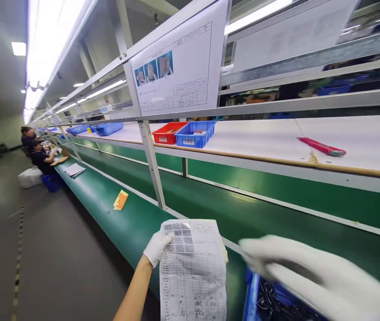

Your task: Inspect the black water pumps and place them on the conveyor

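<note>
The left grip (158, 247), gloved in white, pinches a printed form (193, 276) at its upper left edge, thumb on the front. The form hangs upright just right of that grip. Its long axis runs top to bottom, the grid of small pictures points up and away, and the bottom edge points back towards the person. The right grip (310, 276), also gloved and blurred, has its fingers stretched out flat towards the form, apart from it.

Beyond both grips the long green bench (136, 223) runs off to the left. Above it is a white shelf (260, 138), and a posted notice (176, 71) hangs higher still. A blue crate (252, 294) of dark parts lies under the right grip. Far above the left grip, a blue tray (195, 133) and a red tray (166, 133) stand touching. An orange sticker sheet (121, 199) lies up-left of it.
</note>
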